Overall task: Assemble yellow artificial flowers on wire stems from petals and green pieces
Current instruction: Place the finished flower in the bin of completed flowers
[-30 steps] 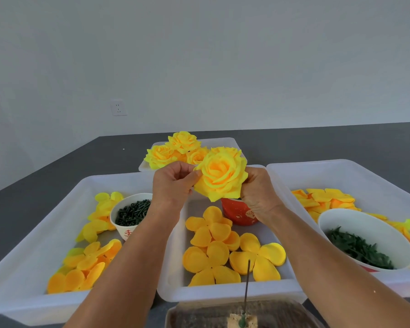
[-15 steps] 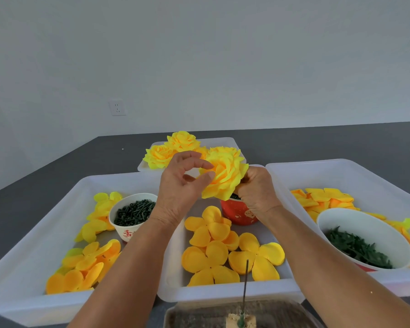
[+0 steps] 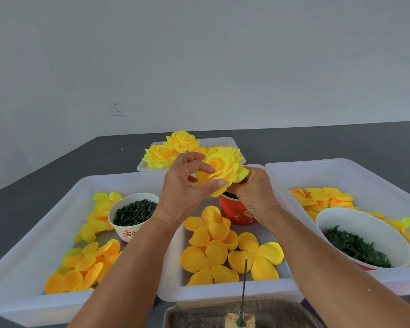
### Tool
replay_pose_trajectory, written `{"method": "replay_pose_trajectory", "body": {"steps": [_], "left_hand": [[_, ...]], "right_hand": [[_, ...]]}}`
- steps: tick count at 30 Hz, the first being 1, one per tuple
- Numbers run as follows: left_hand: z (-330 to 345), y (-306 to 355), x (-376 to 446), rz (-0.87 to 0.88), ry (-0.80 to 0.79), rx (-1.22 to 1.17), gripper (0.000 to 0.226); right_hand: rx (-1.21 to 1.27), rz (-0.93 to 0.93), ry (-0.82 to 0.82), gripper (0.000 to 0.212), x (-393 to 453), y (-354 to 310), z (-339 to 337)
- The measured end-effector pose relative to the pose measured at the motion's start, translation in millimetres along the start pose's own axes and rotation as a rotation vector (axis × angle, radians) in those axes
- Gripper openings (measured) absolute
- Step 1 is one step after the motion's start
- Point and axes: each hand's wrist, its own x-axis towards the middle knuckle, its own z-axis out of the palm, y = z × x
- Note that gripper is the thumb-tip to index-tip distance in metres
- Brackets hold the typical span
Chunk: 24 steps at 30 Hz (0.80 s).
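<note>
Presently the left hand [image 3: 182, 188] pinches the outer petals of the yellow flower [image 3: 223, 170], thumb under its lower edge and curled fingers at its near side. The right hand [image 3: 253, 192] grips the flower from beneath and behind, fingers closed round its base; the stem is hidden. The flower is held in the air above the red cup [image 3: 237, 213] in the middle tray [image 3: 223, 293], in front of the finished flowers [image 3: 171, 150] in the far tray. Loose petal layers [image 3: 225, 247] lie in the middle tray. Compared with half a second ago, the left thumb has slid further under the flower, which sits slightly lower and more tilted to the left.
</note>
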Motion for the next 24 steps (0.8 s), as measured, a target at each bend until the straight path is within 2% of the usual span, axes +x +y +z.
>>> {"method": "replay_pose_trajectory", "body": {"steps": [4, 10, 14, 18, 24], "left_hand": [[-1.5, -4.1, 1.8, 0.037, 0.006, -0.013, 0.011], [0.2, -5.4, 3.0, 0.060, 0.013, 0.031, 0.019], [0.7, -2.9, 2.2, 0.040, 0.017, 0.013, 0.011], [2.1, -1.0, -0.3, 0.012, 0.020, 0.085, 0.025], [1.8, -4.6, -0.1, 0.047, 0.011, 0.137, 0.010]], "right_hand": [[0.034, 0.022, -0.043, 0.028, -0.9, -1.5, 0.5], [0.089, 0.039, -0.117, 0.022, -2.9, -0.7, 4.1], [0.107, 0.047, -0.101, 0.021, -2.3, -0.3, 3.5], [0.024, 0.000, -0.100, 0.026, -2.8, 0.2, 3.2], [-0.033, -0.034, -0.142, 0.022, -3.6, 1.3, 4.8]]}}
